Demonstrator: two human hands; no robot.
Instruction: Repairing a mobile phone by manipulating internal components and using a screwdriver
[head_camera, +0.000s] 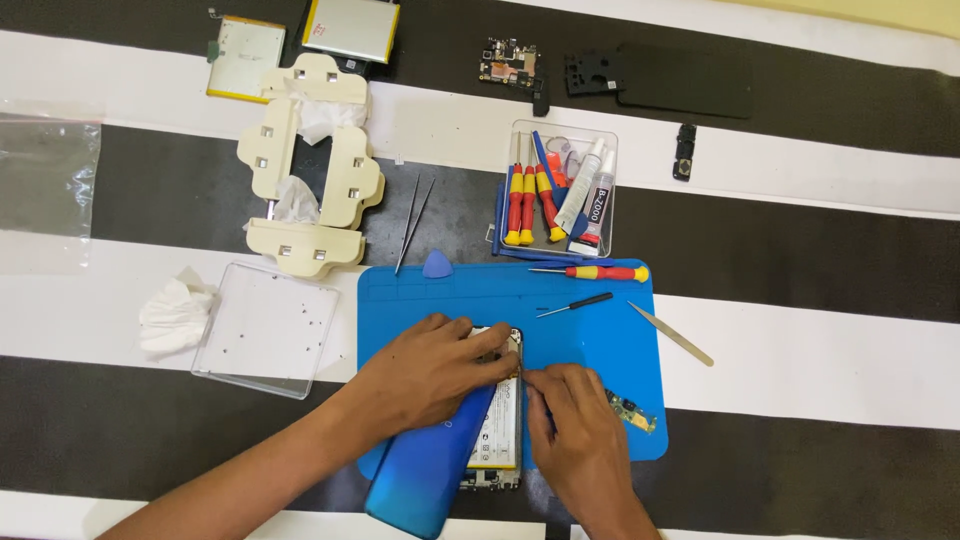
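Note:
An opened smartphone (497, 430) lies on a blue work mat (590, 330), its white battery and inner frame showing. Its glossy blue back cover (425, 480) leans off the phone's left side toward me. My left hand (430, 372) rests over the phone's upper left, fingers curled on its top edge. My right hand (575, 425) presses its fingertips against the phone's right edge, near the top. A small green circuit board (632, 410) lies on the mat just right of that hand.
A red-and-yellow screwdriver (600, 272), a thin black screwdriver (575, 305), a blue pick (437, 265) and tweezers (672, 335) lie on or by the mat. Behind are a clear tool box (560, 195), a cream clamp (305, 165), a screw tray (265, 330), tissue (175, 315) and phone parts (510, 65).

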